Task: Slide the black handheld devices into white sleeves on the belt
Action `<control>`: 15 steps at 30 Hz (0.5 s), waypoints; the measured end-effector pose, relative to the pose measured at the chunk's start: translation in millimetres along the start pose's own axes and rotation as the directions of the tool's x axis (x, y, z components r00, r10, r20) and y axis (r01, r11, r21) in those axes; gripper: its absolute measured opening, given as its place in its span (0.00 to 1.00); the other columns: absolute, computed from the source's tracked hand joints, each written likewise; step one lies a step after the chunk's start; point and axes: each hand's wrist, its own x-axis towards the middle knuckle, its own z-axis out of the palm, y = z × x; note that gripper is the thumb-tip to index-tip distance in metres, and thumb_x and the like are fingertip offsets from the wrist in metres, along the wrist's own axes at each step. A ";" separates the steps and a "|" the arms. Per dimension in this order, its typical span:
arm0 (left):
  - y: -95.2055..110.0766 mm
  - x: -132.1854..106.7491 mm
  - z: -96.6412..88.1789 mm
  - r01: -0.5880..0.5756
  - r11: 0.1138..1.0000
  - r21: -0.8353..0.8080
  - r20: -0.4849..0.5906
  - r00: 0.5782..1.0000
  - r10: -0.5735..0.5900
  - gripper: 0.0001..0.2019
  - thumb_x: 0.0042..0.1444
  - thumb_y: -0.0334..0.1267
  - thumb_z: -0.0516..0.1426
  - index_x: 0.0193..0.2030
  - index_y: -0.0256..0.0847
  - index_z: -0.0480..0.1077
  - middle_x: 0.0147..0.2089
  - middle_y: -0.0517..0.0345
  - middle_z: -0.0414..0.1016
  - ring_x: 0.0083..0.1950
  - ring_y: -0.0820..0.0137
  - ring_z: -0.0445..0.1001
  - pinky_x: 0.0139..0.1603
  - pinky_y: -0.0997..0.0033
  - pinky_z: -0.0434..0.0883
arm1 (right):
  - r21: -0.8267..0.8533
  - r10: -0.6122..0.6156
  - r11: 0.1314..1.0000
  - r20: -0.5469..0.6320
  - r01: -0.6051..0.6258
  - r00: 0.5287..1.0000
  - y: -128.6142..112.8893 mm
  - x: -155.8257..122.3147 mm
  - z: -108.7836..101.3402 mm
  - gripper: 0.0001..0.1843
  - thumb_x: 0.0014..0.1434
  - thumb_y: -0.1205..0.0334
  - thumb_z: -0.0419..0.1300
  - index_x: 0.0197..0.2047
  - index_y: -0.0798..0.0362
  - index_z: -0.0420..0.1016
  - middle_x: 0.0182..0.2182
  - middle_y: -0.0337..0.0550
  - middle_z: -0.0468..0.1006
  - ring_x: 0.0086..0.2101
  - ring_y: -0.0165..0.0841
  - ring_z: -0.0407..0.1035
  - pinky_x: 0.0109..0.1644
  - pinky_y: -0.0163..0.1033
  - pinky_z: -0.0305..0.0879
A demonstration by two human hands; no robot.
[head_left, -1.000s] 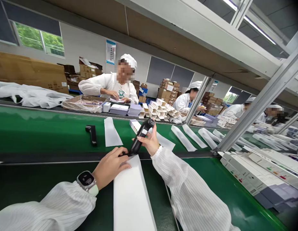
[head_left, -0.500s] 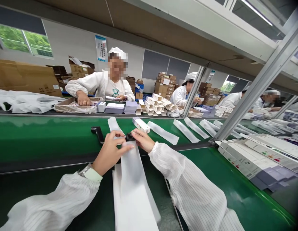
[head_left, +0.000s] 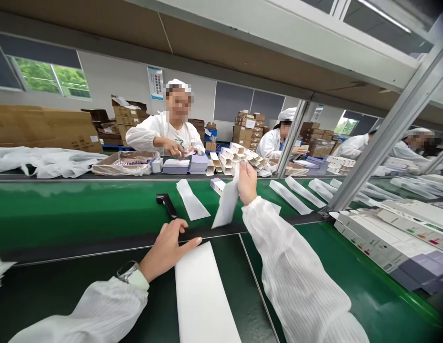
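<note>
My right hand (head_left: 247,183) is closed on the upper end of a translucent white sleeve (head_left: 226,202), which hangs tilted over the green belt. Whether anything is inside the sleeve I cannot make out. My left hand (head_left: 171,245) holds nothing; its thumb is stretched out and its fingers are slightly bent. The thumb lies at the top end of a long white strip or stack of strips (head_left: 203,295) on the near dark surface. Just beyond the left fingers lies a black handle-shaped piece (head_left: 166,206) at the belt's edge.
Flat sleeves (head_left: 192,200) lie across the green belt (head_left: 82,205), with a small white-and-purple box (head_left: 217,185) among them. Long cartons (head_left: 382,247) are stacked at right. A slanted metal post (head_left: 378,124) rises there. Opposite, a co-worker (head_left: 175,128) handles purple-edged papers beside a tray (head_left: 116,164).
My hands have parted. The right moved up and right with the sleeve; the left stays near the strip's end. The black piece between my fingers no longer shows. The co-worker's hand left the tray.
</note>
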 end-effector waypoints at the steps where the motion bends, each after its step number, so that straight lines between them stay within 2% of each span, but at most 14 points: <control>1: -3.5 -1.3 0.4 0.020 0.999 0.028 0.102 0.995 -0.023 0.21 0.45 0.55 0.49 0.38 0.40 0.60 0.36 0.56 0.61 0.40 0.64 0.62 0.37 0.68 0.62 | -0.161 -0.117 0.980 0.019 0.118 0.993 3.2 9.6 0.1 0.21 0.55 0.48 0.41 0.26 0.55 0.62 0.20 0.36 0.63 0.23 0.26 0.59 0.29 0.31 0.57; 2: -5.8 -1.2 -0.5 0.032 0.998 0.051 0.190 0.981 -0.042 0.21 0.44 0.56 0.49 0.36 0.40 0.61 0.35 0.56 0.61 0.39 0.64 0.62 0.36 0.69 0.62 | -0.319 -0.190 0.924 0.099 0.212 0.977 8.6 16.5 1.3 0.20 0.56 0.50 0.40 0.27 0.55 0.63 0.22 0.37 0.64 0.25 0.26 0.60 0.31 0.32 0.57; 3: -7.2 -0.1 -2.4 0.035 0.997 0.068 0.265 0.963 -0.052 0.21 0.44 0.56 0.49 0.35 0.40 0.61 0.34 0.57 0.61 0.37 0.65 0.62 0.34 0.70 0.61 | -0.469 -0.194 0.840 0.209 0.272 0.958 16.0 20.5 3.4 0.21 0.57 0.51 0.39 0.29 0.55 0.64 0.23 0.38 0.66 0.27 0.27 0.61 0.33 0.33 0.56; 4: -8.2 1.8 -5.1 0.032 0.996 0.077 0.327 0.943 -0.056 0.20 0.44 0.56 0.49 0.34 0.40 0.62 0.33 0.58 0.61 0.36 0.67 0.62 0.33 0.72 0.61 | -0.595 -0.139 0.744 0.309 0.305 0.941 25.3 21.6 6.3 0.21 0.58 0.52 0.37 0.32 0.55 0.65 0.25 0.40 0.67 0.29 0.29 0.62 0.35 0.34 0.56; 6: -10.5 6.4 -11.2 0.029 0.997 0.070 0.401 0.914 -0.055 0.20 0.42 0.55 0.51 0.33 0.40 0.62 0.32 0.60 0.61 0.33 0.69 0.61 0.31 0.75 0.60 | -0.752 0.025 0.570 0.417 0.330 0.908 46.6 17.1 13.4 0.19 0.59 0.55 0.38 0.36 0.55 0.66 0.27 0.43 0.69 0.31 0.32 0.63 0.36 0.36 0.56; 8: -14.2 9.5 -16.0 0.034 0.998 0.054 0.449 0.892 -0.055 0.19 0.42 0.54 0.52 0.34 0.40 0.63 0.30 0.62 0.60 0.31 0.71 0.61 0.29 0.77 0.59 | -0.804 0.117 0.483 0.451 0.346 0.885 65.6 7.0 20.3 0.15 0.57 0.56 0.45 0.38 0.55 0.66 0.31 0.47 0.70 0.35 0.35 0.63 0.39 0.39 0.55; 10: -18.7 10.4 -17.4 0.024 0.998 0.063 0.464 0.884 -0.051 0.18 0.42 0.53 0.52 0.32 0.40 0.64 0.29 0.62 0.60 0.30 0.72 0.60 0.28 0.78 0.58 | -0.799 0.102 0.467 0.474 0.379 0.874 76.7 -5.7 28.3 0.14 0.54 0.56 0.50 0.41 0.53 0.66 0.37 0.50 0.68 0.41 0.38 0.60 0.43 0.42 0.53; 12: -21.9 10.6 -15.1 -0.009 0.996 0.088 0.454 0.891 -0.032 0.17 0.41 0.53 0.53 0.29 0.40 0.65 0.29 0.62 0.60 0.30 0.72 0.60 0.28 0.79 0.57 | -0.776 0.056 0.459 0.511 0.432 0.858 78.3 -20.9 41.1 0.17 0.54 0.53 0.49 0.46 0.51 0.62 0.42 0.50 0.65 0.45 0.39 0.57 0.46 0.44 0.51; 14: -22.5 11.2 -10.8 -0.044 0.994 0.103 0.433 0.902 -0.005 0.16 0.40 0.52 0.54 0.26 0.39 0.65 0.29 0.62 0.61 0.30 0.72 0.60 0.27 0.79 0.57 | -0.717 0.031 0.503 0.573 0.482 0.819 73.7 -39.2 60.4 0.19 0.55 0.50 0.44 0.46 0.50 0.61 0.41 0.50 0.65 0.44 0.39 0.56 0.46 0.44 0.52; 15: -21.7 11.7 -8.7 -0.051 0.993 0.105 0.424 0.906 0.001 0.16 0.39 0.51 0.54 0.25 0.38 0.65 0.28 0.62 0.61 0.30 0.72 0.60 0.26 0.79 0.56 | -0.679 0.045 0.561 0.596 0.474 0.802 70.9 -48.7 71.6 0.20 0.55 0.49 0.44 0.46 0.51 0.62 0.40 0.50 0.66 0.44 0.40 0.56 0.46 0.45 0.52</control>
